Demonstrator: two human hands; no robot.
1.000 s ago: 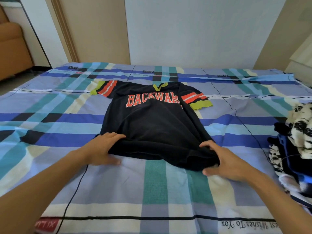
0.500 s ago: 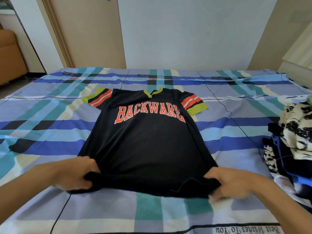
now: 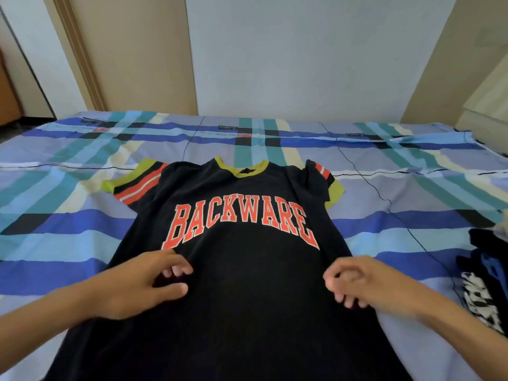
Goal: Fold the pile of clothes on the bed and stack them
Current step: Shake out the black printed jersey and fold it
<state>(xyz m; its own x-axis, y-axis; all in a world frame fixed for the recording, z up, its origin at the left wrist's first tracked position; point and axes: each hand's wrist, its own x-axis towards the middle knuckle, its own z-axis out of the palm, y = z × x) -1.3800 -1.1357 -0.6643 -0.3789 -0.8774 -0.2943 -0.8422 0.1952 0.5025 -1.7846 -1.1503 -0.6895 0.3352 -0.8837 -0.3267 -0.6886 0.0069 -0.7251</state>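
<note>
A black T-shirt (image 3: 247, 312) with orange "BACKWARE" lettering and green-and-orange sleeve bands lies spread face up on the plaid bed (image 3: 68, 243), collar pointing away from me. The shirt's right sleeve is partly folded under. My left hand (image 3: 143, 284) hovers over the shirt's left side just below the lettering, fingers loosely curled and holding nothing. Over the shirt's right edge my right hand (image 3: 360, 281) sits at the same height, also loosely curled with nothing in it. The hem runs out of view at the bottom.
A pile of unfolded clothes (image 3: 486, 276), black, blue and black-and-white patterned, lies at the bed's right edge. A wall and a door frame (image 3: 79, 56) stand behind the bed, and a pale cabinet (image 3: 489, 100) is at the far right.
Both hands let go of the hem after pulling the shirt toward me and flat. They have moved up to the shirt's middle, one on each side.
</note>
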